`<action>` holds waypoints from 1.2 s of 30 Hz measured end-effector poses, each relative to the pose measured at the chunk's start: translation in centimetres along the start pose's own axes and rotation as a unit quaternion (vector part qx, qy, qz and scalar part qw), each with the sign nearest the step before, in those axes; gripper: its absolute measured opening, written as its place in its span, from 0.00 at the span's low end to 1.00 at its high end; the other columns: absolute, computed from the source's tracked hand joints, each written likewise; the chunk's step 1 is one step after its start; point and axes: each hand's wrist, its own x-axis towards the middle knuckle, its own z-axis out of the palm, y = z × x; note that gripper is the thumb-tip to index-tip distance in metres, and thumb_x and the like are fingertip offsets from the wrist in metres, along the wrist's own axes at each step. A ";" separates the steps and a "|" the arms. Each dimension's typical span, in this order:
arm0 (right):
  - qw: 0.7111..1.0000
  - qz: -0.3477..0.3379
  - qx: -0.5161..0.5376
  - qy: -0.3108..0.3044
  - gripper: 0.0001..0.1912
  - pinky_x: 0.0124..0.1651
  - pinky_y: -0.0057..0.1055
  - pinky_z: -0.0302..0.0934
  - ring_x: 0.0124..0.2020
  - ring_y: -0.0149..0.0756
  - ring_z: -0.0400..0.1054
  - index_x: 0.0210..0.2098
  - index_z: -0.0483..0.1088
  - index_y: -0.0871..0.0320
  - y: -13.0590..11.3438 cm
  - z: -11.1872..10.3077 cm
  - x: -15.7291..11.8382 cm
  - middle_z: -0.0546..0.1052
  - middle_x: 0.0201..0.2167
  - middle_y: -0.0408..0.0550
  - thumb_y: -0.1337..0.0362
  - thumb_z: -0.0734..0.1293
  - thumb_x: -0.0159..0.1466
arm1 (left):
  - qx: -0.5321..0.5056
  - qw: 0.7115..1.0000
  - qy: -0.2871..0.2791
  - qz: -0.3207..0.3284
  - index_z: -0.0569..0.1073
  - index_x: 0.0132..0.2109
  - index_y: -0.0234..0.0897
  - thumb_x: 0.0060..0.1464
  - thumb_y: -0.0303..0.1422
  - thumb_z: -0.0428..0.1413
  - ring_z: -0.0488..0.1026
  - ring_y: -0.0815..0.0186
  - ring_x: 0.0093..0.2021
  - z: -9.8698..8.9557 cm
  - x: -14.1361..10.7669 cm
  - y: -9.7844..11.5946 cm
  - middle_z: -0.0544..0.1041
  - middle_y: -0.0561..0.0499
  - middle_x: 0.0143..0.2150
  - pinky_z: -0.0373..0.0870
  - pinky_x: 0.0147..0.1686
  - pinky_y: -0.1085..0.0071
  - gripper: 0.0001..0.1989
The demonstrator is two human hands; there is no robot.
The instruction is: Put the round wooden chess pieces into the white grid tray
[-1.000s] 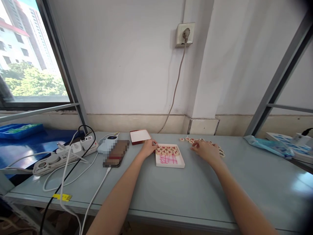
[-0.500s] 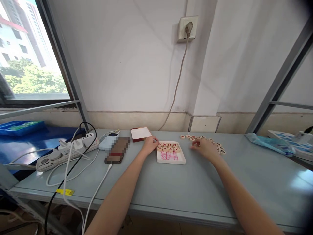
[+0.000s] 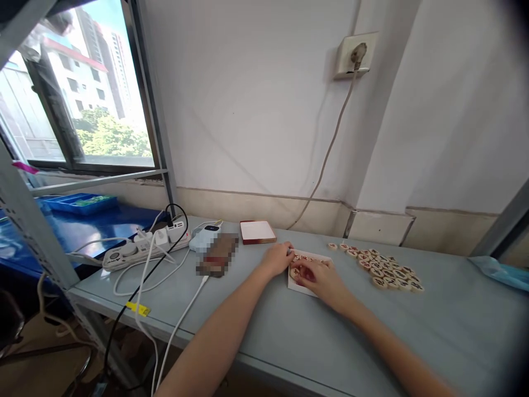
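"Where has the right hand (image 3: 318, 278) gone?"

"It has left the loose pieces on the right and now sits over the white tray (image 3: 292, 285). Its grip is curled down, the fingers (image 3: 303, 271) over a round wooden xiangqi piece (image 3: 295, 273) at the tray's left side. I can't tell whether they're pinching it."

"And the left hand (image 3: 276, 260)?"

"Still at the tray's left edge, fingertips (image 3: 290, 252) bent toward the far corner. Its grip isn't spread, but I can't tell whether it's holding anything."

"Where are the other pieces?"

"A few lie on the tray, mostly hidden by the hands, which now cover the pink scribbles seen earlier. The rest (image 3: 382, 269) form a loose cluster on the worktop (image 3: 446, 325), just right of the tray."

"What's to the left?"

"A red-edged box with a white top (image 3: 257, 231) lies beyond the left hand. Farther left are a blurred phone (image 3: 217, 255), a power bank (image 3: 204, 238) and a power strip (image 3: 144, 248)."
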 end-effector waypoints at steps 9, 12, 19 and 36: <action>1.000 0.015 -0.014 -0.001 0.08 0.46 0.39 0.52 0.36 0.37 0.67 0.35 0.68 0.50 -0.4 -0.6 -0.1 0.75 0.30 0.40 0.60 0.59 0.59 | 0.007 1.000 -0.023 0.003 0.70 0.46 0.38 0.56 0.34 0.46 0.71 0.61 0.43 -0.4 0.0 0.3 0.76 0.46 0.42 0.63 0.39 0.71 0.13; 1.000 0.020 -0.013 -0.014 0.10 0.47 0.40 0.52 0.37 0.37 0.67 0.39 0.69 0.50 0.0 -0.5 0.0 0.75 0.31 0.41 0.59 0.60 0.59 | 0.006 1.000 -0.031 0.002 0.70 0.46 0.38 0.56 0.33 0.46 0.71 0.61 0.42 -0.8 -0.2 0.7 0.76 0.46 0.41 0.63 0.39 0.71 0.14; 1.000 -0.001 -0.021 0.011 0.08 0.45 0.35 0.54 0.38 0.37 0.67 0.35 0.70 0.48 -0.1 -1.4 0.0 0.75 0.32 0.40 0.57 0.63 0.57 | 0.003 0.999 -0.033 0.012 0.70 0.46 0.39 0.56 0.34 0.46 0.71 0.62 0.41 -0.6 -0.2 0.4 0.75 0.47 0.39 0.63 0.38 0.72 0.13; 0.945 0.277 -0.167 0.058 0.18 0.38 0.37 0.57 0.43 0.45 0.65 0.43 0.65 0.55 10.6 -7.4 -3.7 0.73 0.39 0.50 0.59 0.61 0.52 | 0.004 0.999 -0.030 0.023 0.70 0.45 0.39 0.55 0.33 0.45 0.71 0.63 0.38 -0.2 0.1 0.0 0.76 0.48 0.36 0.61 0.34 0.73 0.14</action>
